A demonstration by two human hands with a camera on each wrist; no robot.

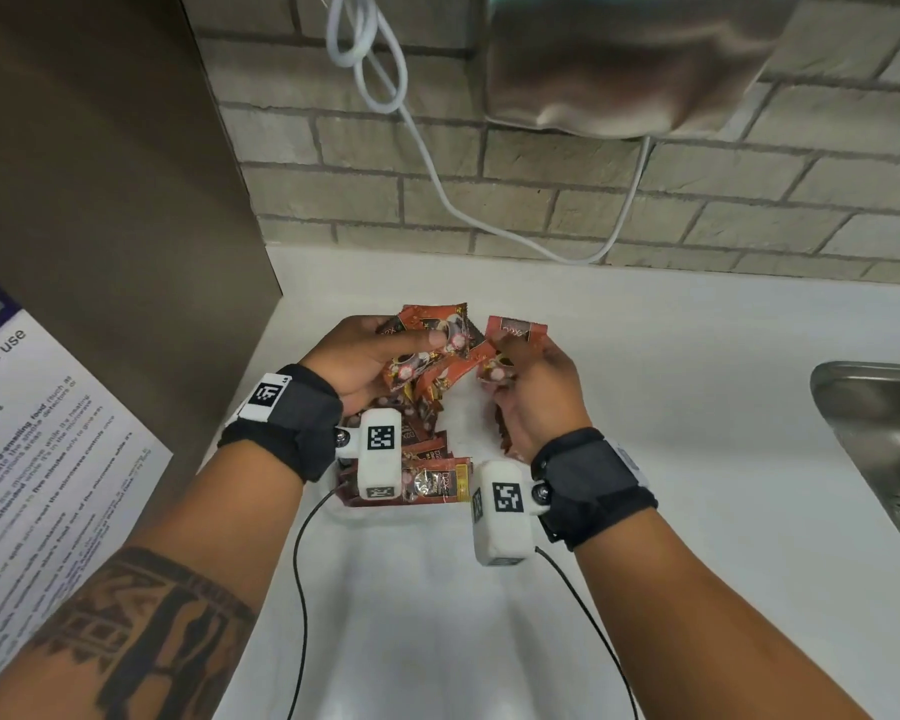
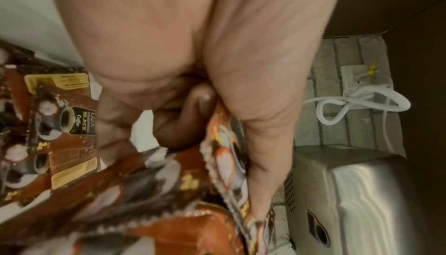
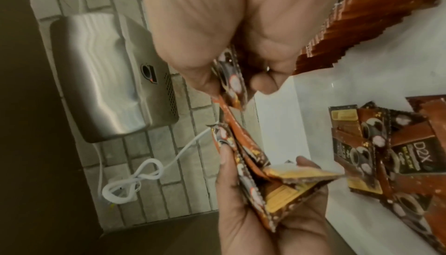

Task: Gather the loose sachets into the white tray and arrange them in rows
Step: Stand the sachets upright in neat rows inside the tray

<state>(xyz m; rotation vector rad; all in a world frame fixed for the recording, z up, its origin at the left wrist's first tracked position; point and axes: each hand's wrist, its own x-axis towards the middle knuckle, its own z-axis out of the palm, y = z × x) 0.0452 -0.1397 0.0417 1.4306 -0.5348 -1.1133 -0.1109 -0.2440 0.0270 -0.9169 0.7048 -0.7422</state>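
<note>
The white tray [image 1: 385,514] is mostly hidden beneath both wrists and their cameras, so any rows inside cannot be made out. The sink [image 1: 874,439] runs off the right edge, the poster [image 1: 48,433] off the left, its small print unreadable.

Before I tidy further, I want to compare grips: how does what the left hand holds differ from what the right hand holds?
The left hand grips a fanned bunch of sachets, several overlapping; the right hand pinches a single sachet. The bunch splays at mixed angles, while the single sachet stands fairly upright. Both are the same red-brown coffee sachets, held above the white tray.
</note>
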